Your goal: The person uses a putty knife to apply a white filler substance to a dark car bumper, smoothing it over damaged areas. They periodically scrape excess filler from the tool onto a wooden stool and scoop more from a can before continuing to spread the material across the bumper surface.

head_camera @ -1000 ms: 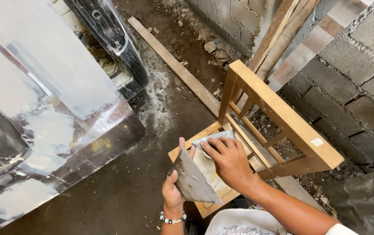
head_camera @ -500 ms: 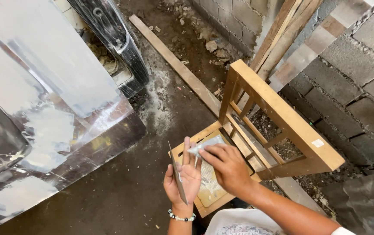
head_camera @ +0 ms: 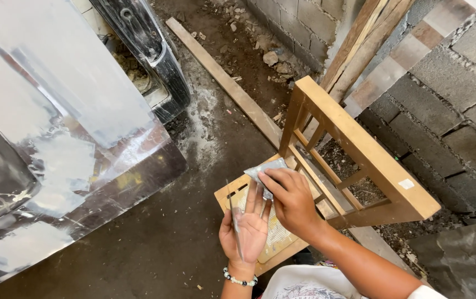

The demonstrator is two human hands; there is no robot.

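Left hand [head_camera: 247, 230] open, palm up, grey sandpaper sheet [head_camera: 237, 227] edge-on across it; right hand [head_camera: 291, 200] just beside pinches the sheet's top over wooden chair [head_camera: 359, 160].

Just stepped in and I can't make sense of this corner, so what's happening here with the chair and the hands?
A person is bent over a wooden chair that stands on a dirty concrete floor beside a block wall. The left hand is open, palm up, over the seat, with the thin edge of a sheet of sandpaper across it. The right hand pinches that grey sheet near its top. A long plank lies on the floor, and a shiny panel leans at the left.
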